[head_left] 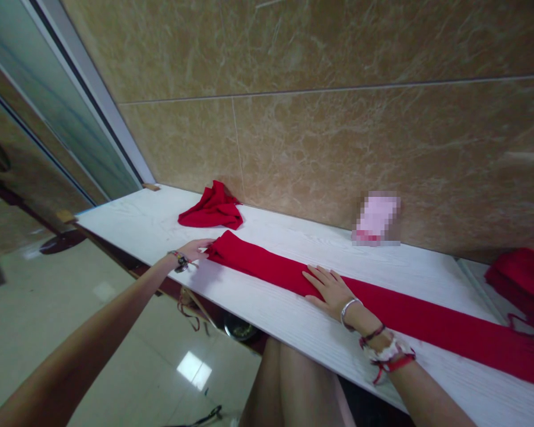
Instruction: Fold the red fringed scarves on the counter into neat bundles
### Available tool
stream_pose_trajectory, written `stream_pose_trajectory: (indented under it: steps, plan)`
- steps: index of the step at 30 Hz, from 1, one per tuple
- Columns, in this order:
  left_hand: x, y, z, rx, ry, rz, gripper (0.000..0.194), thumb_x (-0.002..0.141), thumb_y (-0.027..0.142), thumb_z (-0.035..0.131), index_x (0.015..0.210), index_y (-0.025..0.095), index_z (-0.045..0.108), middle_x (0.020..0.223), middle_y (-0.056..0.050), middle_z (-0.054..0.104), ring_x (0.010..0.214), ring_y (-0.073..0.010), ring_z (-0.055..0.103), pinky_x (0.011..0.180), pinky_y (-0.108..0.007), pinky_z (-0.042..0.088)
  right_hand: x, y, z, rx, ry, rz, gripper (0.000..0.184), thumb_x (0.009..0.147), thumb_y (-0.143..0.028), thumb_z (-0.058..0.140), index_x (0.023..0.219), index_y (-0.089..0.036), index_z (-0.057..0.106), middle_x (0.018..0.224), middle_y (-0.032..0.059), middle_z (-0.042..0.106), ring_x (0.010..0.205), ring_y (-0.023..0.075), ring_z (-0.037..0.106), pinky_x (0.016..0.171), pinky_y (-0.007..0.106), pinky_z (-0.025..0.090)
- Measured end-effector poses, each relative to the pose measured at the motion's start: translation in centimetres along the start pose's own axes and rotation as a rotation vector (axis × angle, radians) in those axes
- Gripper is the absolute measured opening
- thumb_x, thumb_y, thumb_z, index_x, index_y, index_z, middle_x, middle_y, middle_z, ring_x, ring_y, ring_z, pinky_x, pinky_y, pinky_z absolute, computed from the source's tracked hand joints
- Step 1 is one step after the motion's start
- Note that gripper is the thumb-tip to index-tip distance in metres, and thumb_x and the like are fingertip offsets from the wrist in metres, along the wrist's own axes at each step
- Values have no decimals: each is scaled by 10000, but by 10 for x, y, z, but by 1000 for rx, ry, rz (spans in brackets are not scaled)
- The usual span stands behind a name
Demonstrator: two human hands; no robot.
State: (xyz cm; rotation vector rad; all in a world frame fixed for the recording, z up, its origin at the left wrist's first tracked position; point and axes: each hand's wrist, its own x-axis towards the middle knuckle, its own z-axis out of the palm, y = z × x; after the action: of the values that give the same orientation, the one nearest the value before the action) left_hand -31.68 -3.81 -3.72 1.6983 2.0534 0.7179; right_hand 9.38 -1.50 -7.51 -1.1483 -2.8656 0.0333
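A long red scarf [396,311] lies stretched along the white table [289,326], running from the left-middle to the right edge. My left hand [196,249] reaches far out and touches the scarf's left end, fingers extended and flat. My right hand [329,288] rests palm down on the scarf's middle with its fingers spread. Bracelets sit on both wrists.
A crumpled red cloth [213,209] lies at the back left by the marble wall. A blurred pink object [376,218] stands against the wall. More red fabric [523,281] is piled at the far right. Below the table's near edge are my knees and a glossy floor.
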Motion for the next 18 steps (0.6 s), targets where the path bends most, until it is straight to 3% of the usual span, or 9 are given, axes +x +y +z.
stream_pose_trajectory:
  steps: [4,7,9,14,18]
  plan:
    - [-15,9,5,-427,-186,27,751,517,178,700,1226,229,457,1238,-88,499,1058,-240,513,829,-312,452,1,0,1,0,-17,-9,555,820,-472,370,1309,-210,344,1374,98,309,1240,278,293,972,506,262]
    - [-24,20,18,-609,-154,-7,937,470,125,737,1300,279,332,1314,-94,410,1079,-252,496,827,-306,457,2,0,2,-7,-8,-12,556,814,-465,387,1304,-206,353,1370,105,316,1231,289,305,963,517,269]
    - [-28,28,29,-633,-25,-83,963,454,84,736,1304,261,320,1257,-99,468,1030,-244,533,802,-310,473,2,-1,2,-16,-7,-6,558,810,-459,400,1304,-203,355,1371,106,314,1230,293,305,962,515,271]
    - [-31,38,49,-664,438,-303,850,442,7,715,1218,189,422,918,-33,600,737,-166,626,683,-301,512,1,-2,3,-28,10,-6,546,808,-446,419,1296,-205,370,1361,103,337,1224,289,316,965,496,274]
    - [-22,35,37,-666,590,-265,741,468,-22,678,1146,201,483,796,16,584,603,-125,614,579,-240,509,0,-2,4,-22,24,-10,541,805,-446,428,1291,-212,380,1352,106,353,1218,289,325,960,489,279]
